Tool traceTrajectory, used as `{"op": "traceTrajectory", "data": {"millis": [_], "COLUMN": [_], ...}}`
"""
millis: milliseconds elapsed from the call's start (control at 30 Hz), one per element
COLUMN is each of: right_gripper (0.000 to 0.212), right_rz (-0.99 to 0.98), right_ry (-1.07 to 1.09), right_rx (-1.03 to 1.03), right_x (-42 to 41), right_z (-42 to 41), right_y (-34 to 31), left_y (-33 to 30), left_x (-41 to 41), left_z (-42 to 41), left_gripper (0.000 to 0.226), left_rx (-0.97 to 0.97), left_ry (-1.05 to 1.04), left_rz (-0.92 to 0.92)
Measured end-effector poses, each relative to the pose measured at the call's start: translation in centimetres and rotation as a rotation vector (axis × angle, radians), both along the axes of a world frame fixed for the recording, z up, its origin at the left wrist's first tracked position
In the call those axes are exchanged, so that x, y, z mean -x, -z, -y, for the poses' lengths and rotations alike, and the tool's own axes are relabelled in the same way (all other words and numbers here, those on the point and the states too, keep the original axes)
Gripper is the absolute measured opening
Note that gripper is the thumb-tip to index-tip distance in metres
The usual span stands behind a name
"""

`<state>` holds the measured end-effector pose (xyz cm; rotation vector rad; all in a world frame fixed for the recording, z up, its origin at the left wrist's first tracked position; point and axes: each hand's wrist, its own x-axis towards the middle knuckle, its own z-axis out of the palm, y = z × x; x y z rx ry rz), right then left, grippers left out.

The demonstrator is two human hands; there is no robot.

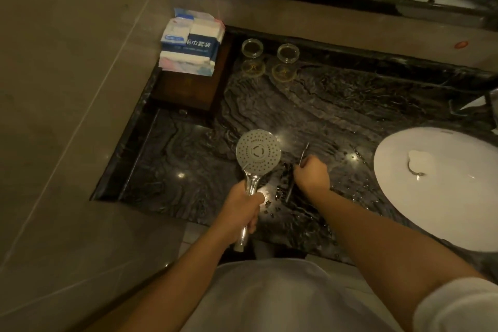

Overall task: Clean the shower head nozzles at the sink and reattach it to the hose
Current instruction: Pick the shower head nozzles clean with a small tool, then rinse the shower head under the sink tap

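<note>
A: What is the left hand (244, 206) holding?
B: Its fingers are wrapping the shower head (257, 155) handle, nozzles facing up above the bench (269, 105).
A: And the right hand (312, 174)?
B: Its fingers are curling around a thin metal tool (304, 153), beside the sink (398, 197).

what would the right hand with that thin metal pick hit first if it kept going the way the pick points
Probably nothing close: from the right hand, the thin metal pick aims over bare black marble counter toward the back wall. Depth is unclear.
</note>
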<state>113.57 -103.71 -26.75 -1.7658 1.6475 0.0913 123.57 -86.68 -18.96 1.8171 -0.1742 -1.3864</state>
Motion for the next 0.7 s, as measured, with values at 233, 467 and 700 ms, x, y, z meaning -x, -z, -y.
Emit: {"op": "traceTrajectory", "data": {"millis": [233,467,700], "right_gripper": [0.028,0.040,0.039], "right_rz": [-0.059,-0.079,-0.078], "right_ry": [0.013,-0.001,0.047], "right_rx": [-0.018,0.016,0.184], "right_x": [-1.5,-0.4,9.6], "right_z": [-0.7,-2.0,-4.5], "right_y": [1.0,0.4,-2.1], "left_y": [0.5,1.1,1.7], "left_x": [-2.2,-2.3,3.3], "left_z": [-1.4,-1.9,-0.2], "left_gripper": [0.015,0.017,0.014], "left_rx": [0.006,-0.017,0.035], "left_ry": [0.068,0.206,0.391], "left_rz": [-0.022,-0.010,-0.026]}}
